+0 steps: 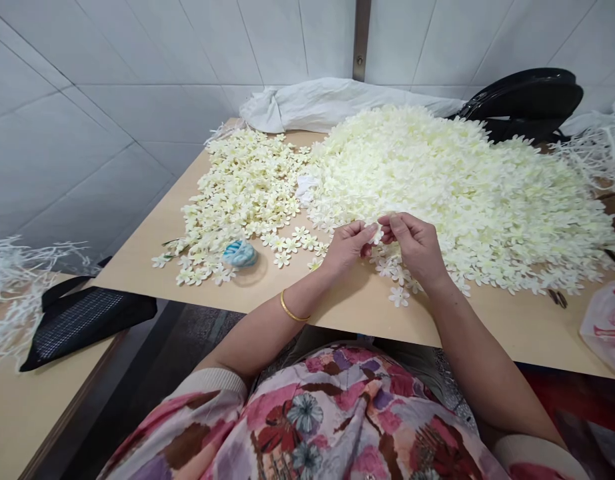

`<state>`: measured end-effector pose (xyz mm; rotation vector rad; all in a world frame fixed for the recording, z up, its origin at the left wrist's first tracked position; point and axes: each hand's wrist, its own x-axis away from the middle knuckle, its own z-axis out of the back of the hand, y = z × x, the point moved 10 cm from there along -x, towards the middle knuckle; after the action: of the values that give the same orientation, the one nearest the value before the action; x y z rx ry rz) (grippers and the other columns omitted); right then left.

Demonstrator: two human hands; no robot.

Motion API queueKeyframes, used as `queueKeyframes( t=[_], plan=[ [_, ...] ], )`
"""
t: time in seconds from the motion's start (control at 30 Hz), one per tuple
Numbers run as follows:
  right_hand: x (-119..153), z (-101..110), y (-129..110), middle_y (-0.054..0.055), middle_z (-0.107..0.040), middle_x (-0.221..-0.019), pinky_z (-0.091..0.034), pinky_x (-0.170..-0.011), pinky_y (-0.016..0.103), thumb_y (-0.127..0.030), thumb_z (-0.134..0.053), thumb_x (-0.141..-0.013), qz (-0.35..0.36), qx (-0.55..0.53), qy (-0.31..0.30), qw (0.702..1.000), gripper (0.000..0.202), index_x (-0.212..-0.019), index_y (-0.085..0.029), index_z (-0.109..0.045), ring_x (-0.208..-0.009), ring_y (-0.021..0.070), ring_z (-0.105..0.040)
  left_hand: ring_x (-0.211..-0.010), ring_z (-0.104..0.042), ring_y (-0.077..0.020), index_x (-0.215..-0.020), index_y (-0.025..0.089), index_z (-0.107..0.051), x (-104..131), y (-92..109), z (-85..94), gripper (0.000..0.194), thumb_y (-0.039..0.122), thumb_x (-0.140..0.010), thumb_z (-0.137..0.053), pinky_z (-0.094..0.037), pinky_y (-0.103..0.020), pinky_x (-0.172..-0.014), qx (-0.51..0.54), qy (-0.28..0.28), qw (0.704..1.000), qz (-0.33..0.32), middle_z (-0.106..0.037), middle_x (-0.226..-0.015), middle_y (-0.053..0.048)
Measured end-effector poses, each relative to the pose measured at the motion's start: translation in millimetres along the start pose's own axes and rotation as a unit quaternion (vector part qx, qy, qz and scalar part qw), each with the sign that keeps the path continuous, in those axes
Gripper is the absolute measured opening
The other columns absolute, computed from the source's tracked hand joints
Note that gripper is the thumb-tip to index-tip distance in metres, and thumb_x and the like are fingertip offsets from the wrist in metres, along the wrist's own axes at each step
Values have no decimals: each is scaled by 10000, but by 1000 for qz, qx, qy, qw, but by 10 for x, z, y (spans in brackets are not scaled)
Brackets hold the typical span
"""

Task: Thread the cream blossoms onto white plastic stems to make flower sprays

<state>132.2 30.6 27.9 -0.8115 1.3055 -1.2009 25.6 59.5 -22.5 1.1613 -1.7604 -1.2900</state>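
Note:
Between my hands is a small pale artificial flower [378, 233], just above the near edge of the flower heap. My left hand [348, 245] pinches it from the left with thumb and forefinger. My right hand [415, 241] is closed beside it, thumb against forefinger; what lies between those fingertips is too small to make out. A large heap of cream-white flowers [437, 167] spreads behind and to the right of my hands. A smaller, flatter pile of yellower-centred flowers [247, 183] lies to the left, with several single flowers [290, 245] in front of it.
A blue and white ball-like bundle [240, 253] sits left of my hands. A white sack [337, 103] and a black round object [530, 100] stand along the wall. White stringy strands [597, 147] lie far right, a printed plastic bag [607, 327] near right. A black mesh bag [87, 320] rests lower left.

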Motion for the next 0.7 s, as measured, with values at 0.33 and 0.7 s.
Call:
queueKeyframes(
  t=[0.33,0.7],
  plan=[
    [-7,-62,188,-39,-572,-597,-482,-584,213,-456,-718,-685,-64,-90,-43,993,295,-717,-182,-612,-572,77,-551,-409,-366,-51,-518,166,-421,40,110,-5,457,500,-736,-643,-266,-221,-436,-62,1,997,-39,-406,-442,44],
    [0,-73,206,-40,-580,-590,-472,-561,228,-434,-725,-676,-65,-94,-68,991,280,-715,-180,-615,-556,83,-548,-412,-359,-42,-452,154,-422,76,180,28,502,518,-687,-675,-258,-218,-436,-101,36,994,-35,-397,-408,36]
  ],
)
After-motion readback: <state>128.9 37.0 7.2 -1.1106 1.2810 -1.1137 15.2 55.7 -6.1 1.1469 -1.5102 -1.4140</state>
